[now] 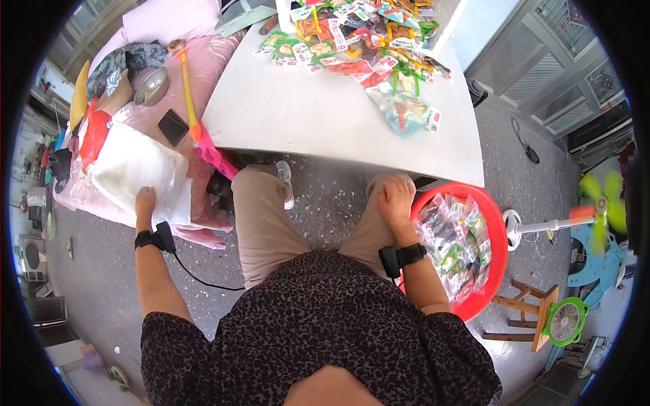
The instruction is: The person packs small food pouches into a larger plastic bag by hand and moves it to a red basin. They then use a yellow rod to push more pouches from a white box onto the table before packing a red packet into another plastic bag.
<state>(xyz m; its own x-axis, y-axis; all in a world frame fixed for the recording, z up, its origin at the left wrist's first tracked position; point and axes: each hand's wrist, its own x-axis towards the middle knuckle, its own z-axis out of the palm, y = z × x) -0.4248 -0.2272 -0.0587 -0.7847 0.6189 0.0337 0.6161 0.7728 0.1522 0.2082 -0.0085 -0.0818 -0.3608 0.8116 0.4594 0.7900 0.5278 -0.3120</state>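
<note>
My left hand (pixel 145 200) is at the near edge of a stack of white plastic bags (pixel 139 166), its fingers closed on that edge. The stack lies on a pink-covered bed (pixel 203 54) to my left. My right hand (pixel 396 199) rests on my right knee, fingers laid over it and holding nothing. Just beside it stands a red tub (pixel 500 237) full of small clear packets (pixel 453 243). In front of me, a white table (pixel 284 111) carries a heap of colourful snack packets (pixel 365 40) at its far side, with a clear plastic bag (pixel 403 111) nearer.
On the bed lie a dark phone (pixel 173 127), a bowl (pixel 152 86) and a yellow-handled pink umbrella (pixel 215 159). To the right are a standing fan (pixel 602 206), a wooden stool (pixel 542 318) and a small green fan (pixel 566 321). A cable (pixel 210 284) runs from my left wrist strap.
</note>
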